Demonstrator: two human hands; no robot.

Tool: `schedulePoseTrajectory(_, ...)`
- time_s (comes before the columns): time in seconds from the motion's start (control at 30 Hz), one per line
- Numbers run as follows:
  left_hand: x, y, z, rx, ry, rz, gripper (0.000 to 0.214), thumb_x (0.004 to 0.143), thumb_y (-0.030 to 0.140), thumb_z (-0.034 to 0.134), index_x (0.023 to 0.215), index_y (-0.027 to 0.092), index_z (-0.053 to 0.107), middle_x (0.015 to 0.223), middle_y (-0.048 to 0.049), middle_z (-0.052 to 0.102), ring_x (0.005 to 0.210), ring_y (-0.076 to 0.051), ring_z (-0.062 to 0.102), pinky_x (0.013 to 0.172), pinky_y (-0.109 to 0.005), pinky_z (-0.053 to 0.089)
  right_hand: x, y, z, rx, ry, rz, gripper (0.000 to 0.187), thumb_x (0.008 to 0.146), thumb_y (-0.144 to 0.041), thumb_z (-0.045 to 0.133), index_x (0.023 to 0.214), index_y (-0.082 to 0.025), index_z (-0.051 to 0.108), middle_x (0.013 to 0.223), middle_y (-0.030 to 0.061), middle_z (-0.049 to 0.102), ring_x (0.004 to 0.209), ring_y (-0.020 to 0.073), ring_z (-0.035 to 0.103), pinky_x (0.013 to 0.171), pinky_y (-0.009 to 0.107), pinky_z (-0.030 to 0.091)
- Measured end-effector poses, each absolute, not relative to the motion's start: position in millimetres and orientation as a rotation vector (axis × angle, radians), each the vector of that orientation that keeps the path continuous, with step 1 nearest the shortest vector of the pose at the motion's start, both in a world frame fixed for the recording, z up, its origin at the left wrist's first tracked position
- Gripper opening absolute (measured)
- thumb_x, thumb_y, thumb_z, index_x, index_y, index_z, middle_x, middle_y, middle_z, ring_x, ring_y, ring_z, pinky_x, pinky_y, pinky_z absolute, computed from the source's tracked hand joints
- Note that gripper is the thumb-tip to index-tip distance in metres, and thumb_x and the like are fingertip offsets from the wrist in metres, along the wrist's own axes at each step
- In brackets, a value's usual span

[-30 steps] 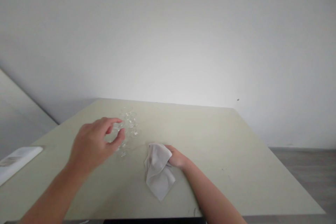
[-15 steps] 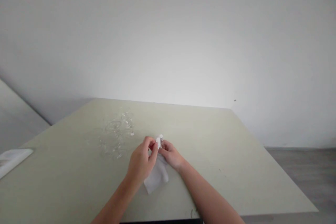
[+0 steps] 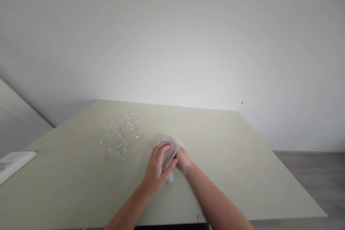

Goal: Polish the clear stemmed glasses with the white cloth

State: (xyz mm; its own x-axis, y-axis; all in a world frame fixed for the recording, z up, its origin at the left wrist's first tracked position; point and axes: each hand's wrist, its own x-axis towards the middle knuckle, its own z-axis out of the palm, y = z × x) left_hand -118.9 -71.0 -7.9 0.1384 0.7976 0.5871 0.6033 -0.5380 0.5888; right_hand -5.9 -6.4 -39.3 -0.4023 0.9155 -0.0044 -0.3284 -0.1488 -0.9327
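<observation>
A small white cloth [image 3: 171, 144] is held above the pale green table [image 3: 229, 154], gathered between both of my hands. My left hand [image 3: 157, 168] lies over its near side with fingers curled onto the fabric. My right hand [image 3: 183, 160] grips it from behind, mostly hidden by the cloth and my left hand. Several clear glasses [image 3: 120, 137] stand in a cluster to the left of my hands, apart from them.
A white flat object [image 3: 13, 160] lies at the table's left edge. The table ends at a white wall behind and at a grey floor [image 3: 309, 172] on the right. The near edge runs just below my forearms.
My left hand left the glasses a second ago and came over to the cloth. Both hands have since lifted and bunched the cloth, which hung lower before.
</observation>
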Motion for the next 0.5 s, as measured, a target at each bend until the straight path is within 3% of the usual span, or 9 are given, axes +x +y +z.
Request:
schedulePoseTrajectory(0.13, -118.3, -68.3, -11.3, 2.183, 1.392, 1.354, 0.043, 0.088, 0.024, 0.056, 0.13, 0.023, 0.043, 0.133, -0.0117, 0.047, 0.126, -0.025, 0.044, 0.107, -0.046, 0.039, -8.2, -8.5, -40.7, -0.657, -1.123, 1.799, 0.03, 0.081, -0.042, 0.058, 0.099, -0.019, 0.064, 0.092, 0.0058, 0.068, 0.091, 0.0213, 0.063, 0.085, 0.035, 0.051)
schedulePoseTrajectory(0.27, -121.9, -65.5, -19.5, 2.06, 1.407, 1.41, 0.036, 0.09, 0.014, 0.045, 0.125, 0.023, 0.047, 0.122, -0.0093, 0.055, 0.113, -0.021, 0.055, 0.097, -0.039, 0.049, -13.0, -10.1, -46.5, -0.554, -1.165, 1.844, 0.033, 0.079, -0.045, 0.058, 0.098, -0.019, 0.065, 0.09, 0.0063, 0.068, 0.095, 0.0227, 0.062, 0.084, 0.036, 0.051)
schedulePoseTrajectory(0.4, -126.9, -68.8, -24.2, 1.894, 1.383, 1.574, 0.025, 0.093, 0.024, 0.046, 0.117, 0.022, 0.054, 0.113, -0.0084, 0.061, 0.104, -0.019, 0.06, 0.088, -0.033, 0.053, -14.9, -11.9, -48.7, -0.538, -1.294, 1.867, 0.036, 0.084, -0.051, 0.053, 0.093, -0.018, 0.065, 0.084, 0.0058, 0.067, 0.095, 0.0226, 0.062, 0.082, 0.035, 0.051)
schedulePoseTrajectory(0.5, -128.5, -75.1, -22.5, 1.876, 1.26, 1.558, 0.03, 0.094, 0.031, 0.046, 0.121, 0.021, 0.055, 0.118, -0.011, 0.062, 0.107, -0.021, 0.061, 0.089, -0.034, 0.053, -11.2, -10.1, -48.3, -0.551, -1.328, 1.841, 0.037, 0.08, -0.054, 0.058, 0.08, -0.018, 0.066, 0.078, 0.0064, 0.067, 0.09, 0.0234, 0.063, 0.079, 0.034, 0.052)
